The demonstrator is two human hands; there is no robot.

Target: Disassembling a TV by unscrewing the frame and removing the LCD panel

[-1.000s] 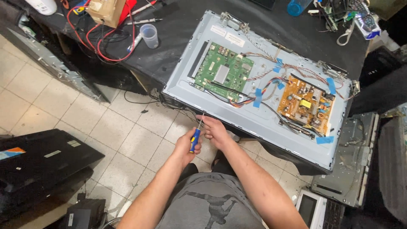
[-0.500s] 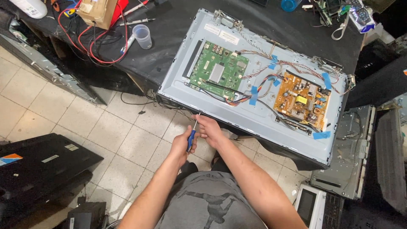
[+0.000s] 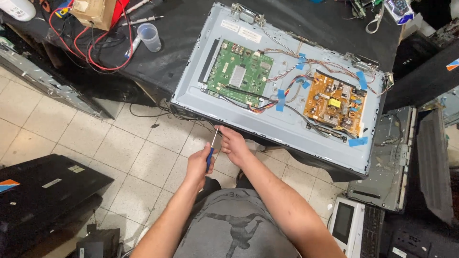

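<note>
Both hands met at the near edge of the opened television panel [image 3: 267, 107], which lay on the dark tabletop [image 3: 181, 33]. The left hand [image 3: 200, 165] was closed around the blue handle of a screwdriver [image 3: 212, 145]; the right hand [image 3: 234, 143] pinched its shaft near the tip, which pointed at the panel's lower rim. If the tip had slipped, I reckoned it could have jabbed those fingers or gouged the metal. The panel overhung the tabletop's edge, so hard pressing might have tipped it toward the tiled floor [image 3: 95, 143].
</note>
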